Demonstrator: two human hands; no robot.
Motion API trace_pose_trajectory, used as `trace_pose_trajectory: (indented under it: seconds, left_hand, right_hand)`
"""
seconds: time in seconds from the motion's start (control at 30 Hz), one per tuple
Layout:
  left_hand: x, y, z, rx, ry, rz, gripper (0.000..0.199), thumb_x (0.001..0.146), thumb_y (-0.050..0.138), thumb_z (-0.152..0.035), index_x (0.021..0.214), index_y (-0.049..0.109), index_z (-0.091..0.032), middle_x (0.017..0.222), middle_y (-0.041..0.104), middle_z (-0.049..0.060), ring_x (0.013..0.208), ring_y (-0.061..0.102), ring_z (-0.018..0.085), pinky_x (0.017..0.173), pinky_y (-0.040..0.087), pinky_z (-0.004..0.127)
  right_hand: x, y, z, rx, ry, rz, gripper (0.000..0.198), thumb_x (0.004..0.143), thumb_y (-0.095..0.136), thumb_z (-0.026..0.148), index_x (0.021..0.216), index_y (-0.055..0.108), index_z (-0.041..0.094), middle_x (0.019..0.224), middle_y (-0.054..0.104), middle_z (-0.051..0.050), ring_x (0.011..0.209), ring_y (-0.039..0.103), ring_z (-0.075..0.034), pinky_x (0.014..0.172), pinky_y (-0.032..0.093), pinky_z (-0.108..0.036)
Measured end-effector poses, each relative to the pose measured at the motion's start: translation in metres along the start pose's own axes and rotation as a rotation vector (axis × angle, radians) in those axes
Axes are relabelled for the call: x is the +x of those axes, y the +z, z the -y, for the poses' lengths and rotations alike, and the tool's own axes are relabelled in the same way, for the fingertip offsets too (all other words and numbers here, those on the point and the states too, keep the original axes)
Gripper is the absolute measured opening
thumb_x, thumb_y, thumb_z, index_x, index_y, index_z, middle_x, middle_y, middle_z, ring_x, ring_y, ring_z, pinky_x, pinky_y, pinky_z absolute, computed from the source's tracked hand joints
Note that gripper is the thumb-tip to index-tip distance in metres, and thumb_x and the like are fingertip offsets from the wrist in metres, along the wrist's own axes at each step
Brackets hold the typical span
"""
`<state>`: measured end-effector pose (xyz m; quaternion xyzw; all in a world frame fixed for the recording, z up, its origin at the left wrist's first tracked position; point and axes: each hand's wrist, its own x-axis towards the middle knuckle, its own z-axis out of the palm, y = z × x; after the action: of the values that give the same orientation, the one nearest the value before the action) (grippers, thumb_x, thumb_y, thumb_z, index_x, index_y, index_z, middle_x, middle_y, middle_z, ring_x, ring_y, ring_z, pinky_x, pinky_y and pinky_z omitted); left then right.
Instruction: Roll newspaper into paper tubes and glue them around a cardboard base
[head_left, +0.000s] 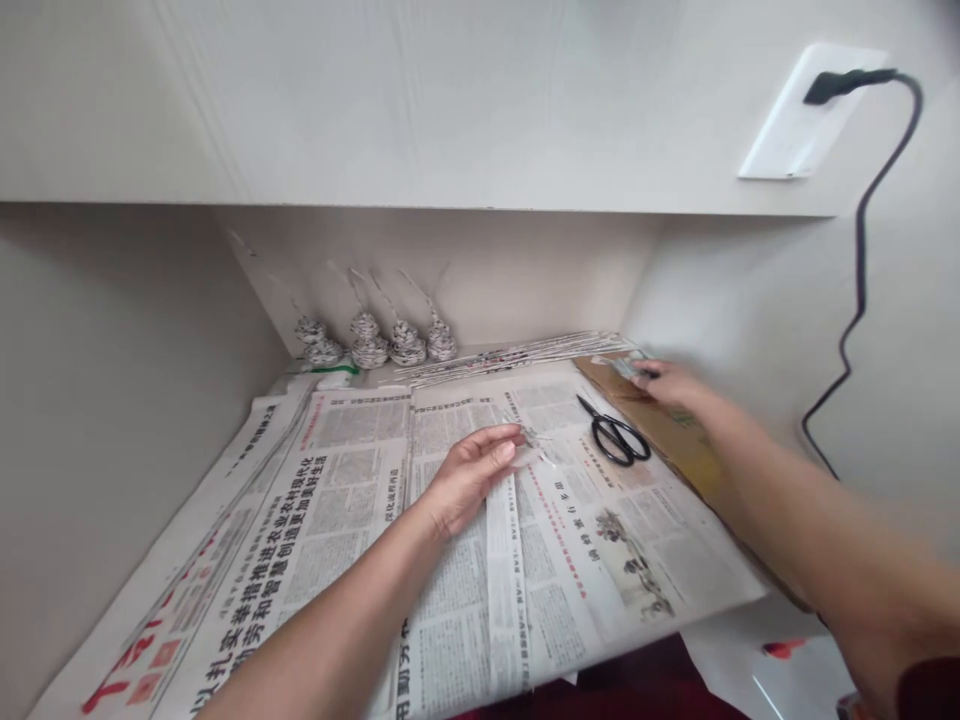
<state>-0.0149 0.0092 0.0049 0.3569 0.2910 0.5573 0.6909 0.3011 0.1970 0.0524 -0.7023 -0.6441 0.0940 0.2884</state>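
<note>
My left hand (480,465), thumb and fingers pinched together, grips the upper end of a narrow newspaper strip (504,590). The strip runs down toward the near edge, over spread newspaper (337,500). Thin whitish bits stick out at the fingertips. At the right, my right hand (671,388) reaches to the far end of a brown cardboard piece (679,450). Its fingers are closed around a small dark thing, blurred, with a pale greyish piece (622,367) beside them. Black-handled scissors (616,437) lie on the newspaper between my hands.
Several gourd-shaped woven paper pieces (370,342) stand along the back wall at left. Thin rolled paper sticks (525,355) lie in a bundle at the back. Walls close in both sides, and an overhanging panel (450,110) is above. A black cable (861,250) hangs from a socket at right.
</note>
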Motion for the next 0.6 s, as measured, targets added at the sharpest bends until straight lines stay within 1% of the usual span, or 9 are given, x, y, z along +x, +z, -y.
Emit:
trace_pose_trajectory:
  seconds: [0.07, 0.13, 0.17, 0.2, 0.27, 0.4, 0.47, 0.53, 0.6]
  left_hand:
    - [0.000, -0.001, 0.000, 0.027, 0.005, 0.001, 0.043, 0.068, 0.075, -0.022, 0.108, 0.063, -0.013, 0.118, 0.060, 0.014, 0.115, 0.052, 0.025, 0.103, 0.035, 0.040]
    - [0.000, -0.002, 0.000, 0.056, -0.005, -0.008, 0.047, 0.065, 0.077, -0.018, 0.109, 0.063, -0.014, 0.119, 0.058, 0.015, 0.116, 0.051, 0.025, 0.103, 0.034, 0.040]
    - [0.001, -0.001, 0.000, 0.069, -0.015, -0.015, 0.049, 0.063, 0.077, -0.016, 0.110, 0.062, -0.014, 0.120, 0.058, 0.015, 0.116, 0.051, 0.025, 0.103, 0.034, 0.041]
    - [0.001, -0.001, -0.001, 0.077, -0.028, -0.024, 0.051, 0.063, 0.078, -0.014, 0.111, 0.061, -0.014, 0.121, 0.057, 0.015, 0.116, 0.051, 0.025, 0.102, 0.035, 0.041]
    - [0.000, 0.000, -0.002, 0.066, -0.045, -0.042, 0.054, 0.062, 0.076, -0.009, 0.113, 0.059, -0.015, 0.124, 0.055, 0.015, 0.115, 0.051, 0.025, 0.102, 0.035, 0.040]
    - [0.002, -0.003, -0.001, -0.086, -0.015, -0.035, 0.053, 0.064, 0.065, 0.000, 0.114, 0.057, -0.015, 0.121, 0.056, 0.014, 0.112, 0.055, 0.023, 0.103, 0.035, 0.039]
    - [0.003, -0.005, 0.000, -0.153, 0.007, -0.019, 0.053, 0.062, 0.060, 0.004, 0.112, 0.057, -0.015, 0.118, 0.058, 0.012, 0.107, 0.058, 0.023, 0.104, 0.035, 0.040]
    - [0.005, -0.006, 0.002, -0.160, 0.020, -0.027, 0.054, 0.060, 0.058, 0.006, 0.109, 0.057, -0.016, 0.115, 0.060, 0.010, 0.103, 0.061, 0.021, 0.104, 0.034, 0.039]
    - [0.006, -0.005, 0.003, -0.125, 0.017, -0.072, 0.052, 0.059, 0.061, 0.005, 0.107, 0.056, -0.015, 0.109, 0.063, 0.009, 0.097, 0.063, 0.019, 0.104, 0.035, 0.038]
  right_hand:
    - [-0.006, 0.000, 0.010, -0.088, -0.027, 0.003, 0.045, 0.064, 0.071, 0.033, 0.107, 0.066, 0.020, 0.100, 0.067, -0.014, 0.095, 0.060, -0.032, 0.080, 0.046, -0.044]
    - [-0.018, -0.005, 0.029, -0.100, -0.132, -0.014, 0.047, 0.070, 0.067, 0.040, 0.113, 0.064, 0.022, 0.104, 0.067, -0.012, 0.098, 0.060, -0.030, 0.083, 0.046, -0.043]
    - [-0.027, -0.010, 0.041, -0.037, -0.198, -0.001, 0.041, 0.074, 0.063, 0.044, 0.109, 0.066, 0.024, 0.101, 0.068, -0.010, 0.095, 0.062, -0.028, 0.084, 0.047, -0.041]
    - [-0.036, -0.016, 0.055, 0.059, -0.254, 0.014, 0.034, 0.077, 0.058, 0.047, 0.100, 0.069, 0.024, 0.097, 0.070, -0.007, 0.092, 0.064, -0.025, 0.085, 0.047, -0.039]
    - [-0.057, -0.028, 0.082, 0.216, -0.339, 0.078, 0.031, 0.079, 0.056, 0.050, 0.088, 0.071, 0.025, 0.091, 0.071, -0.005, 0.088, 0.065, -0.022, 0.085, 0.048, -0.038]
    - [-0.103, -0.049, 0.128, 0.480, -0.471, 0.055, 0.031, 0.080, 0.057, 0.048, 0.088, 0.071, 0.021, 0.087, 0.071, -0.006, 0.082, 0.065, -0.021, 0.074, 0.052, -0.036]
    - [-0.124, -0.056, 0.143, 0.561, -0.507, 0.037, 0.027, 0.081, 0.057, 0.045, 0.087, 0.071, 0.022, 0.084, 0.070, -0.005, 0.076, 0.064, -0.018, 0.067, 0.052, -0.033]
    - [-0.142, -0.062, 0.152, 0.616, -0.561, 0.046, 0.022, 0.082, 0.059, 0.040, 0.083, 0.071, 0.022, 0.079, 0.069, -0.004, 0.070, 0.062, -0.016, 0.061, 0.051, -0.030]
    - [-0.156, -0.067, 0.157, 0.668, -0.610, 0.053, 0.019, 0.082, 0.060, 0.037, 0.081, 0.071, 0.021, 0.078, 0.068, -0.004, 0.069, 0.061, -0.015, 0.062, 0.050, -0.029]
